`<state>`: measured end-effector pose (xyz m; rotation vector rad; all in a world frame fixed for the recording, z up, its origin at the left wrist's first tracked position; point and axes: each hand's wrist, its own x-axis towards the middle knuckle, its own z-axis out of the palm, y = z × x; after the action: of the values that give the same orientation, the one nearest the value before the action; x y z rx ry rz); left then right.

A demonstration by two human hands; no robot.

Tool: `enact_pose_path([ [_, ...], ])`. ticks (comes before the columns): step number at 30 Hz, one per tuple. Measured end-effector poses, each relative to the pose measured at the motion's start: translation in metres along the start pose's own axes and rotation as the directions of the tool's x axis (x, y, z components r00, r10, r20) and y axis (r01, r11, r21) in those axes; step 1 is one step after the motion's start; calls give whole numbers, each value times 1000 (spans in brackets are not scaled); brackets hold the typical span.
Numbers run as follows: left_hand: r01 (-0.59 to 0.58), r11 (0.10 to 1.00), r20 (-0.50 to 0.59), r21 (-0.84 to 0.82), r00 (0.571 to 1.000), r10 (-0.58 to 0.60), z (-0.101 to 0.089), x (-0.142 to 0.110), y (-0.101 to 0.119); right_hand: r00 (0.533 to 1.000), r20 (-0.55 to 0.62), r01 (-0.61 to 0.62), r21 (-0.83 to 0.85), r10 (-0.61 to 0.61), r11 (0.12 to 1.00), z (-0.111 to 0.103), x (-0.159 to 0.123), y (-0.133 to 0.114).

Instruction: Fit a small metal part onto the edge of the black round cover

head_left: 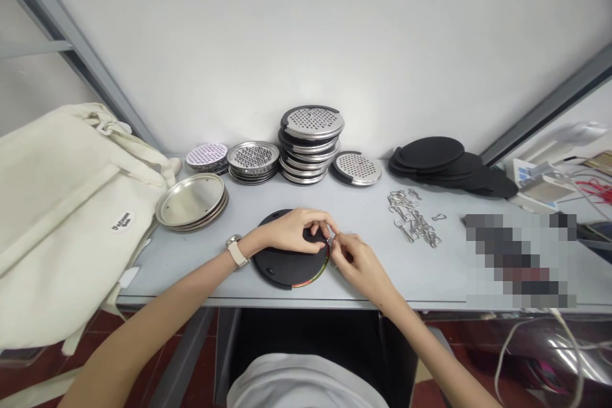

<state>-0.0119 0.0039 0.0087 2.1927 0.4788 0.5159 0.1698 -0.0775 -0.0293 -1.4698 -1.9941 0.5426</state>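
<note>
A round black disc [291, 264] lies flat on the table in front of me, with a coloured shiny stretch along its right rim. My left hand [297, 229] rests over its upper part, fingers curled and thumb close to the right edge, gripping it there. At that edge, my right hand [358, 264] pinches a small metal clip [329, 240], partly hidden by the fingertips. The two hands nearly touch. A loose pile of similar metal clips [415, 220] lies to the right.
Along the wall stand a tall stack of round graters [313, 124], a lower grater stack [253, 156], a purple-topped stack [206, 155] and a single grater [359, 169]. Metal lids [191, 201] sit left. Black discs [430, 153] are heaped right. A cream bag [62, 217] borders the left side.
</note>
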Motion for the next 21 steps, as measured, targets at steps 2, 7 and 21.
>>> enact_pose_path([
  [2,-26,997,-31,72,999,28,0,0,0,1000,5,-12,12,12,1000,-1,0,-1],
  [7,31,980,-32,197,999,-25,-4,-3,4,1000,-7,-12,19,12,1000,-3,0,-3],
  [21,10,991,25,130,1000,-13,1,-2,7,998,27,55,27,-56,998,-3,1,-1],
])
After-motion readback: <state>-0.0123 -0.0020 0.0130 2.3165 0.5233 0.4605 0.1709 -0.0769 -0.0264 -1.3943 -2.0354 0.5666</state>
